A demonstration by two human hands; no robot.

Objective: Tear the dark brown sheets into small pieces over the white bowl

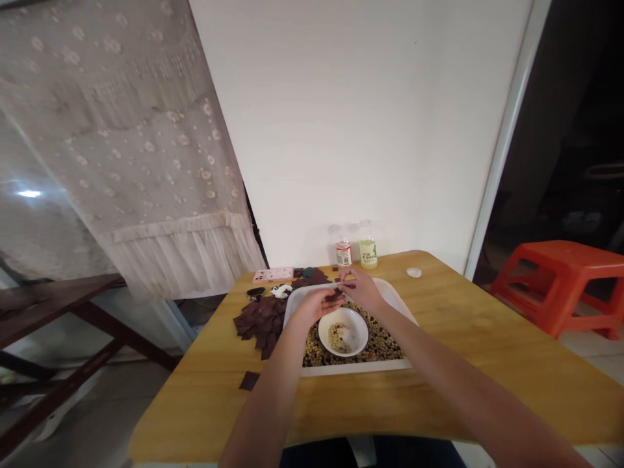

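Note:
Above the far part of a white tray [355, 370], my left hand [318, 305] and my right hand [364, 292] meet. Both hands are closed at the fingertips on a small dark brown piece [336, 294], flat like those in the pile; fingers partly cover it. Below them a white dark-rimmed bowl [358, 335] holds some pale beads [337, 337]. Around the bowl, many small round yellowish and dark beads [383, 338] fill the tray. Left of the tray lies a heap of dark brown square pieces [266, 318], with a single brown square [249, 381] nearer me.
On the wooden table [453, 338], a pink phone [273, 275], a black loop-shaped item [255, 294] and crumpled white material [281, 290] lie back left. Two labelled bottles [368, 255] stand by the wall. A clear lid [414, 272] lies right; an orange stool [560, 279] stands beyond.

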